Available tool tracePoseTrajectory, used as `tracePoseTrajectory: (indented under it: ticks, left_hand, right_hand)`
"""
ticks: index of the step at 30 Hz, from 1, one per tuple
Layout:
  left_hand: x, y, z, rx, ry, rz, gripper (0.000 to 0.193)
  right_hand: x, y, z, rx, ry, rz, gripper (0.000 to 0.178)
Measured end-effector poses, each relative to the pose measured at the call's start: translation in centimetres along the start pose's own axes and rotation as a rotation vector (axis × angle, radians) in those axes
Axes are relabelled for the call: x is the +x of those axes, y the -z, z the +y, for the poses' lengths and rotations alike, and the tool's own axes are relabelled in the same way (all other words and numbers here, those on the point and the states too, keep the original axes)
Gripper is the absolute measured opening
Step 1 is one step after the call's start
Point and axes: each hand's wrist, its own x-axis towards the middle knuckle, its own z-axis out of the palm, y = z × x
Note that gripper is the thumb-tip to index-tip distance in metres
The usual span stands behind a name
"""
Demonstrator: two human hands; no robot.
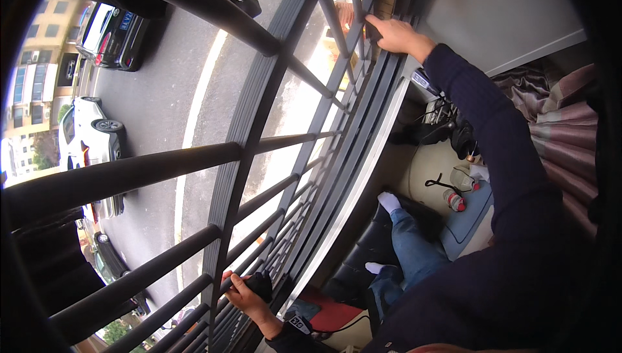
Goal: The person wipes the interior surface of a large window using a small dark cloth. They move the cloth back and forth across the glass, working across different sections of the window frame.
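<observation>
At the lower middle, my left hand (245,300) is closed beside the dark bars of a window grille (227,236). A bunched black cloth (260,285) sits against its fingers, and the fingertips touch a bar. My right hand (396,35) reaches far up to the top end of the window frame (346,165). Its fingers curl over the grille's edge there, around a small dark thing (372,31) that I cannot make out. Both sleeves are dark, with a tag strapped near each wrist.
Beyond the bars lies a road (155,139) with parked cars, including a white car (97,132). Inside are my legs in jeans (414,236), a black padded seat (356,269), jars with red lids (455,200), a blue board (466,223) and a striped curtain (564,139).
</observation>
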Motion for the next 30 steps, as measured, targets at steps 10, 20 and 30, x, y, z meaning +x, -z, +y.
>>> tracePoseTrajectory:
  ticks: [10,20,30]
  left_hand:
    - [0.5,0.6,-1.4,-0.017,0.021,0.003,0.017]
    - [0.4,0.7,-1.3,-0.022,0.046,-0.014,0.017]
    - [0.5,0.5,-1.0,-0.040,0.019,-0.007,0.017]
  right_hand:
    - [-0.9,-0.6,-2.1,-0.088,-0.021,0.132,0.057]
    - [-4.7,-1.6,-4.6,-0.139,0.145,0.177,0.054]
    - [1.6,-3.8,-5.8,-0.315,0.116,0.338,0.023]
